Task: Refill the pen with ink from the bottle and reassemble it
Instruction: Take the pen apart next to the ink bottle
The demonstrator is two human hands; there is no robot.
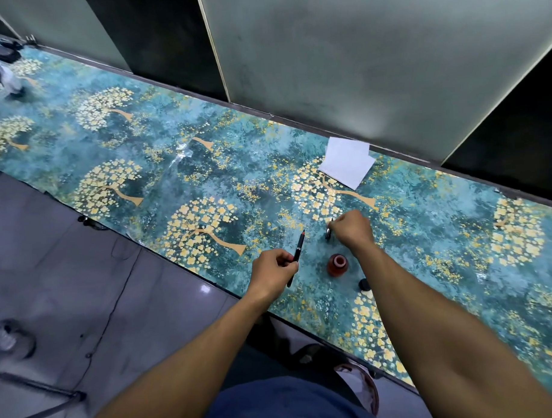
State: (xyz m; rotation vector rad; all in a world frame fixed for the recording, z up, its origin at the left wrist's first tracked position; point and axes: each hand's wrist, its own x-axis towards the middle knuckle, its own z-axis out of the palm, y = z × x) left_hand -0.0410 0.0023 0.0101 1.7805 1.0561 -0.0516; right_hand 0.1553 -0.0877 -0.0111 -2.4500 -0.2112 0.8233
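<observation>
Far to the left, a dark bag (0,52) and a blurred pale object (1,79) are lying at the end of the long bench (141,144), well apart from the work.

Moving right, the left hand (272,270) is holding the pen (296,255), its fingers (284,261) clamped around the lower barrel. The pen is slanting up and away from the person, its tip pointing toward the far edge; whether a nib is showing is too small to tell. Keeping it lifted this way is probably meant to stop ink running out or marking the cloth.

Just beside it, the ink bottle (337,264) is standing upright and uncapped on the bench, between the two forearms and within easy reach for dipping. Its black cap (364,284) is resting near the front edge, just right of the bottle.

Beyond the bottle, the right hand (352,226) is curling its fingers (339,222) round a small dark pen part (328,233), possibly the cap or barrel section; I cannot tell which. Holding it close to the pen suggests reassembly is the step in hand.

Further back, white folded tissues (346,165) are lying near the wall, likely kept ready for wiping.
</observation>
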